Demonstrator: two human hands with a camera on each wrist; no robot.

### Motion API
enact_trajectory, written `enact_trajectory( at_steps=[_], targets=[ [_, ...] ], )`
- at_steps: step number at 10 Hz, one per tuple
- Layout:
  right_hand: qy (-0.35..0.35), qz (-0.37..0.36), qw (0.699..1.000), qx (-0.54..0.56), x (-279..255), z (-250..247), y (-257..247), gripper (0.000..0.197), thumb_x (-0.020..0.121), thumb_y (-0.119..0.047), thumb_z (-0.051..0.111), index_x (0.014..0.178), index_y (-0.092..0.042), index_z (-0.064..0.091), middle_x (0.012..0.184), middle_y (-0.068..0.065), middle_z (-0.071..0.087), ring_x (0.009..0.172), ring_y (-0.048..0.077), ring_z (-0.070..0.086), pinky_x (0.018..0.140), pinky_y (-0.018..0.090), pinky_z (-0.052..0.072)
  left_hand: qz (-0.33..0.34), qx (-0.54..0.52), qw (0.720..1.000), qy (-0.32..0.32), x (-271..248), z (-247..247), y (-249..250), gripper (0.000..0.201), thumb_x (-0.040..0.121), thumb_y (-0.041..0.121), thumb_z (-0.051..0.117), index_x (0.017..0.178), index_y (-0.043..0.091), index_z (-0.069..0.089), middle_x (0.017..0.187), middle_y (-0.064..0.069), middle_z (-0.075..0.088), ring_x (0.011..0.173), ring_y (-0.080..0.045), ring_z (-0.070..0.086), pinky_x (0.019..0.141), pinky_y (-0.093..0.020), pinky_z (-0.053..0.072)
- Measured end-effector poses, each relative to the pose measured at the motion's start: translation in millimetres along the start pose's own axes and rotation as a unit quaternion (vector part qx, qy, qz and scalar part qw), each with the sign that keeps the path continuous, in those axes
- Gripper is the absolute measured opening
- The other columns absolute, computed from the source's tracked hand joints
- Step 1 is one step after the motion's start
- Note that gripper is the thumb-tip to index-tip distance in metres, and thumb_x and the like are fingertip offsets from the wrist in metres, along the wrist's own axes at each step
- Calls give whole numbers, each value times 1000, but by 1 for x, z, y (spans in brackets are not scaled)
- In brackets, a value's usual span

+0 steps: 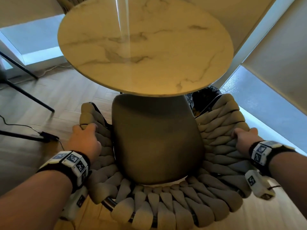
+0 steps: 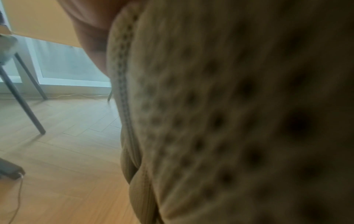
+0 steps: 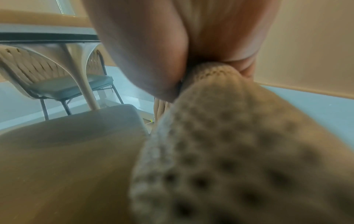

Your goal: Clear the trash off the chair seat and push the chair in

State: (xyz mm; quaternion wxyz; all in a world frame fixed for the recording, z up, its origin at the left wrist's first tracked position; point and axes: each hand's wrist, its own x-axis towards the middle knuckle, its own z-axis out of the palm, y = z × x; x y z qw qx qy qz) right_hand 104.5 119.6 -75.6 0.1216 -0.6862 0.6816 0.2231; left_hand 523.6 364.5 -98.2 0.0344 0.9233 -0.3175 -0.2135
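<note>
Hands hold the chair (image 1: pixel 157 206) on both sides. On the left, the left hand (image 1: pixel 84 138) curls its fingers over the braided rope arm (image 1: pixel 89 117). In the middle, the smooth seat (image 1: pixel 156 138) runs long from the person toward the round marble table (image 1: pixel 146 47), its front end tucked under the table edge. On the right, the right hand (image 1: pixel 245 136) grips the other rope arm (image 1: pixel 221 117), fingers wrapped round it.

Bare forearms, each wrist wearing a black band (image 1: pixel 259 151) carrying white blocks printed with black-and-white square markers.
</note>
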Motion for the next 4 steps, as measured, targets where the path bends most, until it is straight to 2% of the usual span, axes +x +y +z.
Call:
enact_trajectory(
  at_steps=[1,2,3,4],
  targets=[
    [-6,0,1000,7,2,2,2,29,85,-12,46,105,-33,53,111,12,32,89,40,54,93,42,47,-5,-7,1000,-4,1,-1,0,56,89,14,57,142,26,43,132,-21,34,99,-44,57,89,-50,49],
    [-19,-46,998,49,-7,3,11,46,86,-25,63,131,-30,53,132,19,35,116,42,51,105,41,43,10,-6,1000,-20,-8,-11,1,61,90,17,58,146,29,37,135,-20,33,103,-44,56,91,-51,49],
    [-38,-70,988,131,-28,0,26,65,80,-50,70,140,-31,50,145,17,40,131,35,45,110,40,39,9,-15,998,-54,-16,-34,2,74,90,33,66,152,27,26,146,-23,32,124,-45,49,101,-53,44],
    [-4,-78,972,219,-92,3,41,29,77,-50,72,103,-37,70,115,1,68,106,20,62,96,40,50,-1,-186,982,38,-38,-73,6,49,91,29,66,134,10,53,134,-23,54,121,-42,52,98,-49,45]
  ],
)
